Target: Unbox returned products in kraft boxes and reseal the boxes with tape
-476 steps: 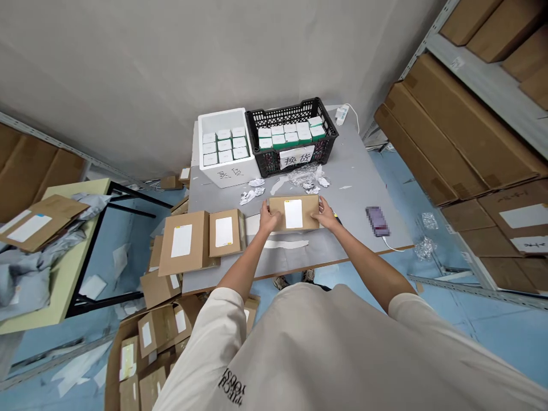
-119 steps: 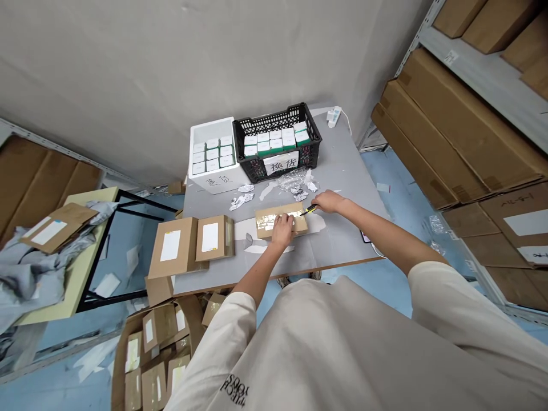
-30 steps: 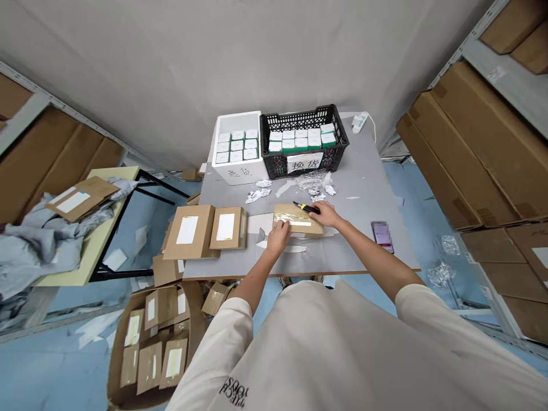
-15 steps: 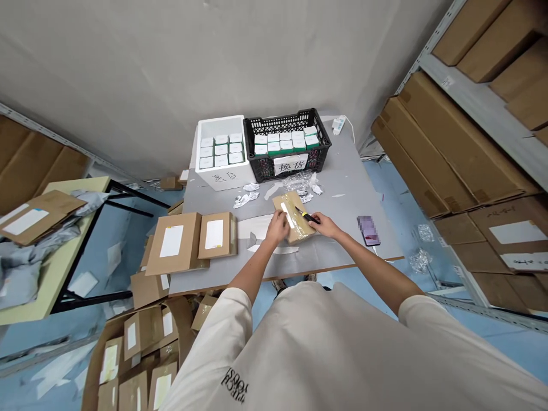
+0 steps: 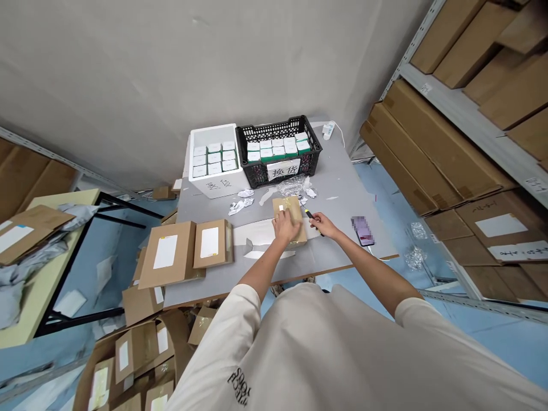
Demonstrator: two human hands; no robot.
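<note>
A small taped cardboard box (image 5: 293,204) lies on the grey table in front of me. My left hand (image 5: 286,226) is over its top and left part, gripping it with fingers bent and covering much of its white label. To the right of the box, my right hand (image 5: 324,225) is closed around a black and yellow utility knife (image 5: 309,214). The knife's blade points away and to the left, close to the box's right edge but seemingly off it. Torn white paper (image 5: 248,233) lies flat beneath and left of the box.
Behind are a white foam box (image 5: 220,187) and a black crate (image 5: 280,170), both holding small white-and-green boxes. Two labelled cartons (image 5: 184,268) stand at left. A phone (image 5: 362,231) lies at right. Plastic wrap (image 5: 291,185) and crumpled paper (image 5: 241,205) litter the table.
My left hand has shifted from the box's left edge onto its top. The knife has come away from the tape toward the right. The box has turned slightly, and the view has shifted.
</note>
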